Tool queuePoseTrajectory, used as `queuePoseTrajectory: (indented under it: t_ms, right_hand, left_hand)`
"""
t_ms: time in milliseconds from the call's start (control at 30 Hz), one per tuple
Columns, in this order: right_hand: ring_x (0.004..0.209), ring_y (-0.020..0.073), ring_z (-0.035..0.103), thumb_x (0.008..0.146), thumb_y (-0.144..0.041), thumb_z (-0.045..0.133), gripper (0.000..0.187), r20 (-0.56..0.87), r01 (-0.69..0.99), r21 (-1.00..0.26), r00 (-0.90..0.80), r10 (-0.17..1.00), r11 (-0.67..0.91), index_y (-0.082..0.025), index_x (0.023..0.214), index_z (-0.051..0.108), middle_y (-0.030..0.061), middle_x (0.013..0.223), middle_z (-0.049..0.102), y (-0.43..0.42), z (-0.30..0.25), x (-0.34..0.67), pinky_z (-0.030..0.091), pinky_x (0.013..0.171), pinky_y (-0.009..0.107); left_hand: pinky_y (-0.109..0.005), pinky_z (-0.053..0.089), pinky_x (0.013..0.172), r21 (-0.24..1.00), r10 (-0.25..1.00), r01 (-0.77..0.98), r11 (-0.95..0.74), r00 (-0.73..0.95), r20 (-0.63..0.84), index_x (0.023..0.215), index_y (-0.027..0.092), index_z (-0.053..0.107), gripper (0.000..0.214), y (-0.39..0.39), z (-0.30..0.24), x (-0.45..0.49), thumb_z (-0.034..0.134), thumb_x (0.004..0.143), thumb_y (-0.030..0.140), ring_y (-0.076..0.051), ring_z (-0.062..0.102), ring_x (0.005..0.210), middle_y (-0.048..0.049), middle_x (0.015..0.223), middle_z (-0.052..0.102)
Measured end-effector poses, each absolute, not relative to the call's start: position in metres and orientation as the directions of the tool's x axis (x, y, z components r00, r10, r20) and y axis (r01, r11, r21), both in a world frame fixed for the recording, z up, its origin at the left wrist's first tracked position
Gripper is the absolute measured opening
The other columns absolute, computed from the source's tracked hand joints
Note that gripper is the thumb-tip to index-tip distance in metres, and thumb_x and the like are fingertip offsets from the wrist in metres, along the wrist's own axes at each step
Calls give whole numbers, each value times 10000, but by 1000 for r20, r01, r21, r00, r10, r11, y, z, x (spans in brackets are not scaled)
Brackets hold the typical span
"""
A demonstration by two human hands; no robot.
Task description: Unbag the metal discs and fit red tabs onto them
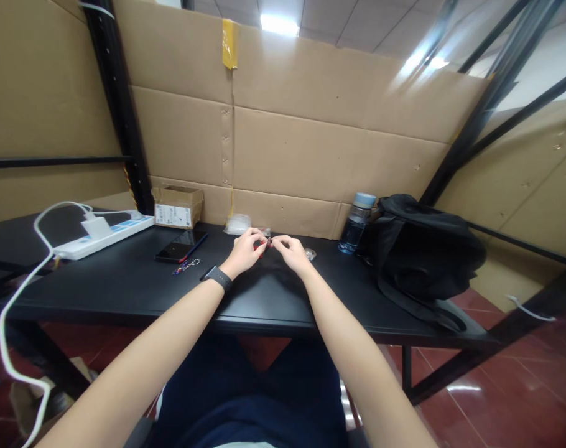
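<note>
Both hands meet over the black table (259, 297), toward its back edge. My left hand (244, 251), with a dark watch on the wrist, has thumb and fingers pinched around a small red item (260, 250), mostly hidden by the fingers. My right hand (291, 251) pinches at the same spot, its fingertips touching a small dark-and-red part (269, 241). What exactly these pieces are is too small to make out. Just beside the right hand lies a small round clear object (310, 254). Behind the left hand sits a whitish clear plastic bag (239, 224).
To the left are a phone (178, 245) with a red-and-blue pen on it, a beaded keychain (186, 267), an open cardboard box (178, 206) and a white power strip (103, 239). A water bottle (356, 224) and black backpack (420, 249) stand right. Cardboard walls (301, 155) enclose the back.
</note>
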State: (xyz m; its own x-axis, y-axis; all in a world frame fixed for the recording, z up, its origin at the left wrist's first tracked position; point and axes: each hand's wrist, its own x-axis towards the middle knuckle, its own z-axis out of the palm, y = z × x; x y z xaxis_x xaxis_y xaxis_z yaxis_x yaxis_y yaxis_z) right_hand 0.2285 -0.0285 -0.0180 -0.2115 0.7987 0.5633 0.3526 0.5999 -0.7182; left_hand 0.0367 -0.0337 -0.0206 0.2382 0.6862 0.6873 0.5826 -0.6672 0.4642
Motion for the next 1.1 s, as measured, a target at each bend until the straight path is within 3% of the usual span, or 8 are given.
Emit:
queuePoseTrajectory:
  t_ms: [167, 433, 700, 900, 1100]
  right_hand:
    - [1012, 218, 676, 809, -333, 727, 134, 580, 363, -696, -222, 784, 619, -209, 763, 745, 74, 1034, 730, -27, -21, 231, 484, 976, 356]
    - [1068, 213, 657, 800, -275, 732, 68, 538, 391, -690, -285, 793, 609, -217, 786, 765, 74, 1092, 702, -26, -21, 233, 477, 1001, 370]
    - [965, 199, 672, 801, -316, 733, 110, 569, 388, -682, -251, 783, 620, -221, 768, 778, 62, 1043, 699, -28, -21, 232, 503, 927, 346]
    - [968, 203, 670, 787, -267, 723, 77, 574, 408, -684, -212, 791, 605, -225, 745, 772, 55, 1006, 699, -26, -20, 236, 497, 947, 354]
    - [1014, 219, 658, 765, -235, 734, 60, 528, 420, -713, -207, 824, 562, -234, 754, 793, 57, 993, 696, -21, -21, 246, 476, 982, 361]
  left_hand:
    - [-380, 460, 1000, 439, 674, 590, -678, 259, 692, 864, 224, 722, 145, -34, -22, 36, 612, 894, 313, -232, 636, 1050, -57, 1072, 648]
    - [-371, 466, 985, 429, 674, 589, -684, 286, 681, 894, 222, 728, 181, -39, -18, 38, 584, 915, 329, -237, 637, 1038, -64, 1051, 651]
    - [-373, 470, 970, 446, 689, 591, -672, 280, 669, 878, 215, 701, 144, -36, -21, 38, 585, 899, 299, -240, 644, 1024, -65, 1040, 665]
    - [-371, 422, 1070, 573, 716, 466, -675, 224, 661, 1205, 233, 610, 299, -36, -19, 36, 448, 994, 370, -218, 599, 1198, -71, 1253, 661]
    - [-481, 354, 1123, 440, 698, 564, -699, 403, 592, 1372, 352, 548, 579, -43, -17, 32, 690, 840, 531, -311, 451, 1381, -56, 1462, 535]
